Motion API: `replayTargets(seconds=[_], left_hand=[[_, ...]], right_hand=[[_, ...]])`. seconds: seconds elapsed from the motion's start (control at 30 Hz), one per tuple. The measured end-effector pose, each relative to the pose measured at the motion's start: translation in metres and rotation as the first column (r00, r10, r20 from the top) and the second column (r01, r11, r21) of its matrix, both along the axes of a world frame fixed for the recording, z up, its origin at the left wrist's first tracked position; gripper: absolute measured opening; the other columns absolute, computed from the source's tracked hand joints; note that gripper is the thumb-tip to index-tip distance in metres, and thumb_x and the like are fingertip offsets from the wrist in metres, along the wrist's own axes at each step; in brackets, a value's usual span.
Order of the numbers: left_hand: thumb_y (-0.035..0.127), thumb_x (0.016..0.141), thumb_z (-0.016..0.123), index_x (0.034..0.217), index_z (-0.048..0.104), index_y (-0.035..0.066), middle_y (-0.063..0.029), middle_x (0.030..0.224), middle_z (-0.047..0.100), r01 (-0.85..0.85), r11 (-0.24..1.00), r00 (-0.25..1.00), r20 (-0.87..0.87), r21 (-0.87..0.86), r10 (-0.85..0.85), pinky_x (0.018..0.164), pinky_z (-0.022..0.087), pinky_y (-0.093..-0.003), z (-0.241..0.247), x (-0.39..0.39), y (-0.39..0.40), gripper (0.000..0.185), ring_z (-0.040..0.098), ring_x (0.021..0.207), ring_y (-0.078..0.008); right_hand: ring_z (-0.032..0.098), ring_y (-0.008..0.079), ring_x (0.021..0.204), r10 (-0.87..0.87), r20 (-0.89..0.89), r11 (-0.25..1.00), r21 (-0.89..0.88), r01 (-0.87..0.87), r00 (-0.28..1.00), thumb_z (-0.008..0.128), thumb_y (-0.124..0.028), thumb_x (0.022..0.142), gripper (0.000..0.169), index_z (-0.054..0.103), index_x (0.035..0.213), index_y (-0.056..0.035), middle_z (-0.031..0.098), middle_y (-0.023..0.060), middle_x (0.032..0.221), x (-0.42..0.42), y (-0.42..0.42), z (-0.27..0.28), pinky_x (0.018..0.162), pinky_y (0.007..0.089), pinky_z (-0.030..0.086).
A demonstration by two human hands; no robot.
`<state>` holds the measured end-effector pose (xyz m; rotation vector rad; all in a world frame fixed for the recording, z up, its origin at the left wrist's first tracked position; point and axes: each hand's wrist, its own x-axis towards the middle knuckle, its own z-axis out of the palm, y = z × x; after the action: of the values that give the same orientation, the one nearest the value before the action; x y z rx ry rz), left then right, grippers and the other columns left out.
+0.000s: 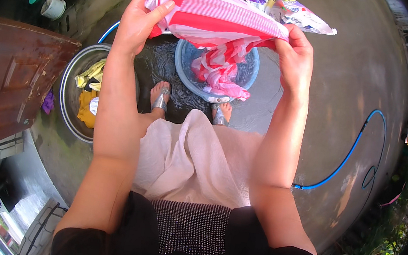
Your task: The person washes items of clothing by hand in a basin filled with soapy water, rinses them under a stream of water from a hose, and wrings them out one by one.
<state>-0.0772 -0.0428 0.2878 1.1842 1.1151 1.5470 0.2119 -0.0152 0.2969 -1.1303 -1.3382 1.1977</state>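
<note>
A red, white and pink striped cloth (218, 12) is stretched between my two hands, its lower part hanging in a bunch over a blue plastic basin (179, 67). My left hand (143, 18) grips the cloth's left end, the thumb lying across the front. At the other end, my right hand (298, 47) pinches a corner between thumb and fingers. The basin stands on the wet floor just past my feet. Whether the hanging end touches the basin's bottom, I cannot tell.
A metal tub (64, 100) holding yellow and mustard clothes (87, 107) stands at left, near a brown door (22, 82). Beyond the cloth lies a printed plastic bag (301, 15). A blue hose (352, 149) curves over the concrete floor (339, 86) at right. White pots (53, 8) stand upper left.
</note>
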Motion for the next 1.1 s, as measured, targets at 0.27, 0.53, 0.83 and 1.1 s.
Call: replayTargets(seconds=[0.27,0.53,0.83,1.1], left_hand=[[0.015,0.098,0.047,0.132,0.044,-0.003,-0.0124,0.122,0.057,0.177,0.984,0.895,0.416,0.000,-0.161,0.096,0.044,-0.0341,0.033,0.015,-0.009,0.039,0.056,0.113,-0.0201],[0.006,0.091,0.047,0.141,0.024,-0.001,-0.0167,0.141,0.037,0.231,0.942,0.797,0.508,0.244,-0.327,0.109,0.028,-0.0469,0.051,0.052,-0.017,0.055,0.035,0.133,-0.0293],[0.009,0.094,0.046,0.139,0.027,-0.006,-0.0213,0.139,0.039,0.248,0.773,0.365,0.682,0.584,-0.633,0.104,0.039,-0.0458,0.044,-0.026,-0.018,0.051,0.042,0.128,-0.0309],[0.005,0.093,0.046,0.136,0.033,-0.005,-0.0179,0.135,0.046,0.261,0.852,0.569,0.640,0.454,-0.516,0.097,0.046,-0.0398,0.038,0.012,-0.025,0.045,0.048,0.123,-0.0263]], right_hand=[[0.047,0.0286,0.122,0.015,0.579,0.965,-0.222,0.140,0.815,0.081,-0.024,0.067,0.099,0.024,0.145,-0.0009,0.039,0.0198,0.141,0.030,0.022,-0.097,0.097,0.0390,0.041],[0.058,0.0368,0.109,0.387,0.590,0.885,-0.454,-0.105,0.709,0.069,-0.044,0.076,0.070,0.048,0.125,0.0009,0.060,0.0252,0.116,-0.033,-0.018,-0.213,0.093,0.0399,0.045],[0.055,0.0078,0.067,-0.031,0.013,0.969,-0.243,0.033,0.999,0.053,-0.021,0.093,0.017,0.059,0.097,-0.0064,0.061,-0.0007,0.079,-0.007,0.040,-0.099,0.059,0.0228,0.043],[0.049,0.0390,0.117,0.198,0.761,0.886,-0.408,0.220,0.618,0.079,-0.030,0.066,0.074,0.047,0.125,0.0004,0.047,0.0295,0.125,-0.006,0.016,-0.120,0.097,0.0398,0.043]])
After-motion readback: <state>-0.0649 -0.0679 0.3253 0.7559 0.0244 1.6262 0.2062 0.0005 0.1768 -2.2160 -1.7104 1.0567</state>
